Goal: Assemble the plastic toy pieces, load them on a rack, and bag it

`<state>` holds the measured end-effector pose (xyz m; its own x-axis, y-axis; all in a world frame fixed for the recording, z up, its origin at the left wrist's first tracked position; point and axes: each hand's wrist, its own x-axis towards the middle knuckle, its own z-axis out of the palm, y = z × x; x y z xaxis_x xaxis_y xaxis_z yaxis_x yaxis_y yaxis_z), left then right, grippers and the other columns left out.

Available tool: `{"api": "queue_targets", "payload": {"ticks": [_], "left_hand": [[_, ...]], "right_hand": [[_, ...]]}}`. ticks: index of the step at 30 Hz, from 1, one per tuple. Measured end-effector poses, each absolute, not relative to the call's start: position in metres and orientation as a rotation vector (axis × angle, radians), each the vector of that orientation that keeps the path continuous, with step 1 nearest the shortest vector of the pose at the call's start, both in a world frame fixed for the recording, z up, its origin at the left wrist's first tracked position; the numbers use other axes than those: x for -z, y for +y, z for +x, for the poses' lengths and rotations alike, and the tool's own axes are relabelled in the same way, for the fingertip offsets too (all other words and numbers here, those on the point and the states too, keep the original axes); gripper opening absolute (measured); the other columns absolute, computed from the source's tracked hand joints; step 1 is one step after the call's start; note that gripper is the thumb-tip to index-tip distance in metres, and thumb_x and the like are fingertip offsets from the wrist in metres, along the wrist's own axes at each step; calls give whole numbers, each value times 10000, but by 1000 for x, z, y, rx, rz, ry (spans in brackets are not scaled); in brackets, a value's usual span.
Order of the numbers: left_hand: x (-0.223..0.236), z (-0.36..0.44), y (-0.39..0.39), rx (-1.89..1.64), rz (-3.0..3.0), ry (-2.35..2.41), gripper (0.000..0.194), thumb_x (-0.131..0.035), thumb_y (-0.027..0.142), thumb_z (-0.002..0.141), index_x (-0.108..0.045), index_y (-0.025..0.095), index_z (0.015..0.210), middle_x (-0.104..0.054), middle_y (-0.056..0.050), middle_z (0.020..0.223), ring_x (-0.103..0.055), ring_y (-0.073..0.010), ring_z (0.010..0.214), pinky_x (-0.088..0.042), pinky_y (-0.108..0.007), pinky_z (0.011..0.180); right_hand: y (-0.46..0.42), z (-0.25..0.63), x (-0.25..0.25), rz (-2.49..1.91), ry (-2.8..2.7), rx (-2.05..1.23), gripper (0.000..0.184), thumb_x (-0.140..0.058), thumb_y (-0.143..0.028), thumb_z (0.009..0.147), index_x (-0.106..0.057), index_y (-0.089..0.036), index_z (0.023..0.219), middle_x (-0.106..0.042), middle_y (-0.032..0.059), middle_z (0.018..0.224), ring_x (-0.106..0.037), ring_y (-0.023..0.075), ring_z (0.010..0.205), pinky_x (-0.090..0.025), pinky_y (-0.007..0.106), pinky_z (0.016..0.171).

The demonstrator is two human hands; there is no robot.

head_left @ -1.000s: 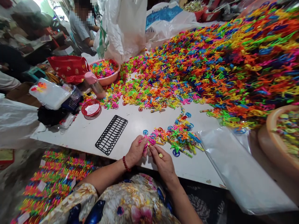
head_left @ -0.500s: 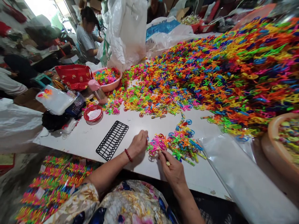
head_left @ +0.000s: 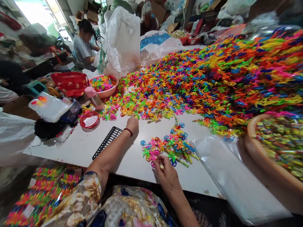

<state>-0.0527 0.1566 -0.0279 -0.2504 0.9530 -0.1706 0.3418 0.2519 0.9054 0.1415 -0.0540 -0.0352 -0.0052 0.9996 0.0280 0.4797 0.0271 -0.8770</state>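
Observation:
My left hand (head_left: pixel 132 124) is stretched forward to the near edge of a heap of bright plastic pieces (head_left: pixel 161 85), some with rings. Its fingers are pinched together at the edge pieces; what lies between them is hidden. My right hand (head_left: pixel 167 175) is curled beside a smaller pile (head_left: pixel 155 147) of similar pieces and patterned sticks, with a small pale-yellow piece (head_left: pixel 162 166) showing between its fingers. Left of my left forearm a black plastic grid tray (head_left: pixel 106 142) lies on the white table (head_left: pixel 123 160), partly covered by the arm.
Clear plastic bags (head_left: pixel 227 170) lie at right, beside a large orange tub (head_left: pixel 251 134) of patterned sticks. A red basket (head_left: pixel 89 123), a pink-lidded flask (head_left: pixel 94 98) and a pink basin (head_left: pixel 110 93) stand at left. Another person (head_left: pixel 82 47) sits behind.
My left hand has moved forward and left, from the small pile to the heap's edge. My right hand stays by the small pile with the yellow piece. The view has shifted.

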Motion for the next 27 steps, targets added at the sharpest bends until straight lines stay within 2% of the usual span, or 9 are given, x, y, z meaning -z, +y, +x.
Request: {"api": "queue_targets", "payload": {"ticks": [2, 4, 9, 12, 15, 18, 23, 27], "left_hand": [[26, -58, 141, -994, 1106, 1660, 319, -507, 151, 864, -437, 174, 1174, -637, -49, 839, -669, -185, 833, -540, -342, 776], [22, -65, 121, -1013, 1009, 1507, 342, -539, 170, 856, -421, 180, 1177, -652, -38, 837, -691, -166, 797, -558, -318, 748], [13, -76, 63, -1056, 628, 887, 441, -748, 223, 726, -484, 185, 1078, -676, -43, 866, -727, -200, 810, -570, -294, 726], [11, -71, 36, -1022, 608, 874, 409, -753, 399, 759, -478, 188, 977, -662, -17, 787, -717, -184, 674, -538, -238, 568], [10, -58, 16, -1026, 735, 931, 428, -668, 551, 811, -453, 191, 895, -622, 20, 656, -628, -123, 495, -430, -182, 435], [9, -45, 1, -1031, 861, 981, 435, -585, 607, 850, -447, 196, 880, -574, 53, 574, -510, -75, 408, -369, -173, 413], [8, -30, -14, -1010, 931, 1059, 460, -550, 653, 845, -461, 202, 873, -479, 88, 555, -389, -54, 407, -303, -182, 403], [8, -24, -18, -1028, 947, 1059, 467, -586, 640, 830, -469, 189, 851, -482, 67, 663, -426, -52, 523, -363, -182, 493]], "right_hand": [[-53, 141, 29, -1564, -1518, -947, 321, -524, -489, 896, -581, -189, 994, -702, 73, 881, -685, 205, 760, -555, 313, 686], [-49, 140, 25, -1531, -1507, -1004, 334, -517, -498, 896, -613, -189, 978, -708, 71, 895, -674, 197, 759, -543, 306, 701], [-44, 131, 18, -1422, -1485, -1210, 501, -480, -538, 914, -625, -175, 1226, -732, 72, 902, -671, 188, 736, -544, 293, 680], [-43, 125, 17, -1435, -1476, -1212, 541, -432, -525, 940, -557, -157, 1316, -731, 72, 874, -675, 191, 724, -557, 312, 690], [-42, 121, 20, -1385, -1482, -1158, 478, -460, -509, 936, -601, -176, 1249, -727, 96, 990, -687, 212, 848, -565, 337, 759], [-42, 118, 28, -1324, -1460, -1111, 439, -540, -515, 903, -656, -199, 1184, -704, 111, 1125, -674, 237, 990, -550, 366, 855], [-45, 115, 36, -1325, -1295, -1257, 451, -584, -542, 882, -648, -180, 1143, -728, 88, 952, -688, 212, 809, -568, 332, 729], [-47, 117, 30, -1307, -1301, -1257, 416, -584, -553, 877, -674, -181, 1041, -717, 69, 892, -659, 197, 780, -549, 300, 690]]}}
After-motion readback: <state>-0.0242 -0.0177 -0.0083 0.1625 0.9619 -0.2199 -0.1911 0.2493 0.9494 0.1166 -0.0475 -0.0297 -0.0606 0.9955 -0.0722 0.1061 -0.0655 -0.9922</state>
